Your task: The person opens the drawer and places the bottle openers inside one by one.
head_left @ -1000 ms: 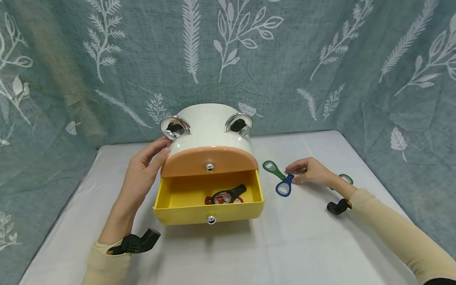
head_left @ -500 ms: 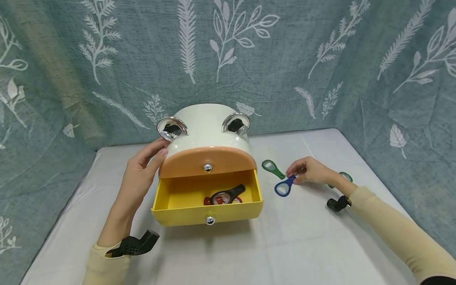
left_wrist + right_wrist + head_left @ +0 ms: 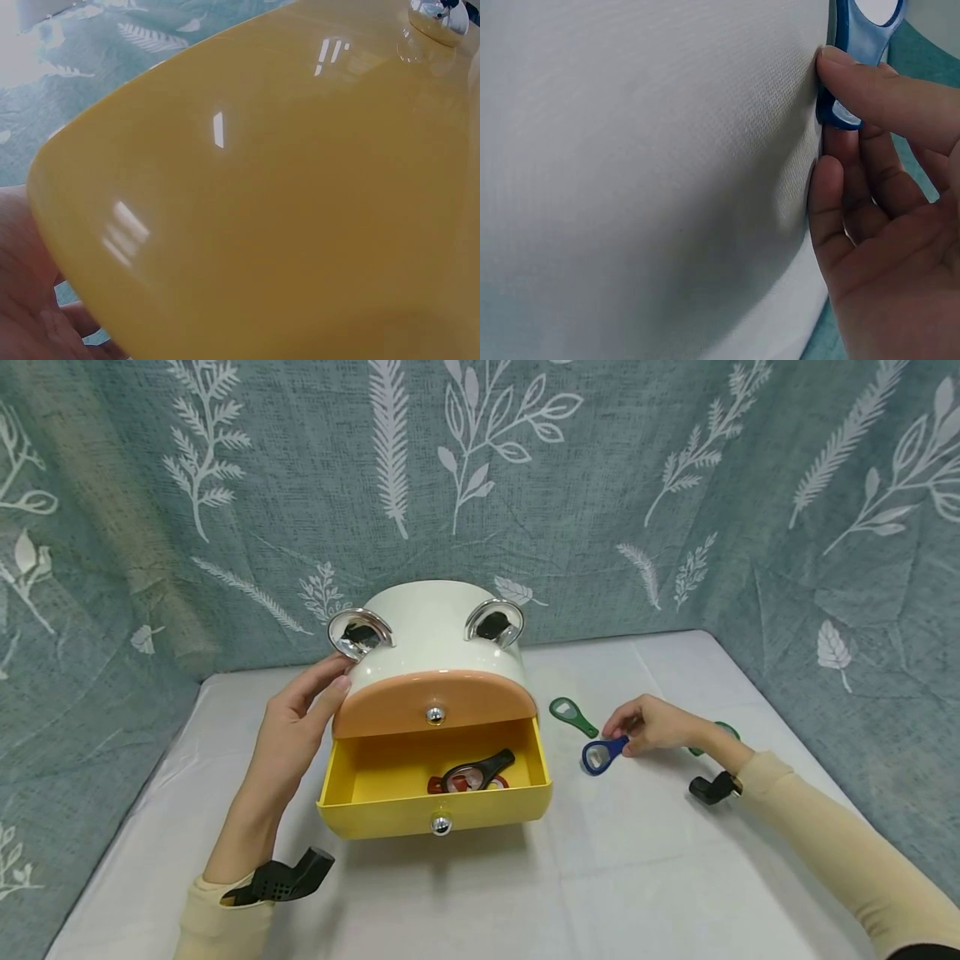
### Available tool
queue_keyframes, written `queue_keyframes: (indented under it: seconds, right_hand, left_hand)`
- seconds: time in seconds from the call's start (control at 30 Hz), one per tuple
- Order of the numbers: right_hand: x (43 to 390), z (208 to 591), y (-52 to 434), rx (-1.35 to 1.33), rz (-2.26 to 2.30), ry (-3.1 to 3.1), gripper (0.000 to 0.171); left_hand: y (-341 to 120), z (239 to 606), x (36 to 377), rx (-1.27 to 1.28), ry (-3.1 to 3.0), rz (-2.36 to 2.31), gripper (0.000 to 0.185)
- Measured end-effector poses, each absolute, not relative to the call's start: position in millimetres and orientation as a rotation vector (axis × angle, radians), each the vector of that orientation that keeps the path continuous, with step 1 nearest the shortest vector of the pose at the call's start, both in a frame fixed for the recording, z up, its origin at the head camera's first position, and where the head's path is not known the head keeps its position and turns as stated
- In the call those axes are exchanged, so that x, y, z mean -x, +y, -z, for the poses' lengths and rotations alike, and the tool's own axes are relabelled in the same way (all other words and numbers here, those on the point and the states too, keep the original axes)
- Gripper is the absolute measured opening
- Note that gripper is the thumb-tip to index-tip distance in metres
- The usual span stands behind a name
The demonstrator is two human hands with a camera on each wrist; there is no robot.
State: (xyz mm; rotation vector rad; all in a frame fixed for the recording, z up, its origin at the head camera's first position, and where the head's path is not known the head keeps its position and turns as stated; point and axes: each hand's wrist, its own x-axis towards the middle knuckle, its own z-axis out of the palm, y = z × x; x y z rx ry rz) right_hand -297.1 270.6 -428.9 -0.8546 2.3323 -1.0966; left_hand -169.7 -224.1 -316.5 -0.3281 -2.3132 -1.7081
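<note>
A white storage box (image 3: 431, 627) stands mid-table, its orange top drawer (image 3: 435, 702) closed and its yellow bottom drawer (image 3: 435, 810) pulled out. In the drawer a black bottle opener (image 3: 483, 767) lies over a red one (image 3: 438, 785). My left hand (image 3: 333, 681) rests with straight fingers on the box's left side. In the left wrist view the yellow drawer front (image 3: 285, 202) fills the frame. My right hand (image 3: 626, 739) pinches the handle of a blue bottle opener (image 3: 598, 755) on the cloth, right of the drawer. The right wrist view shows the blue opener (image 3: 862, 37) pinched between my fingers (image 3: 870, 82).
A green bottle opener (image 3: 572, 716) lies just behind the blue one. Another green opener (image 3: 729, 728) peeks out behind my right wrist. A white cloth covers the table (image 3: 637, 877). Leaf-patterned curtain (image 3: 675, 485) closes the back and sides.
My right hand has closed on the blue opener's handle and swung it, so the handle now points right. The left hand and the drawer have stayed put.
</note>
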Motion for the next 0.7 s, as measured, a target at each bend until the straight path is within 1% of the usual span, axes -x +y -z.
queue_keyframes:
  seconds: [0.23,0.43,0.7]
  right_hand:
    - [294,428,274,0.882,1.079,2.303,0.033]
    - [284,427,274,0.862,1.096,2.264,0.032]
    - [262,424,267,0.694,1.267,2.261,0.024]
  left_hand:
    - [-224,317,169,0.331,-2.315,1.703,0.046]
    - [-224,317,169,0.336,-2.314,1.696,0.046]
    - [-225,317,168,0.338,-2.320,1.685,0.046]
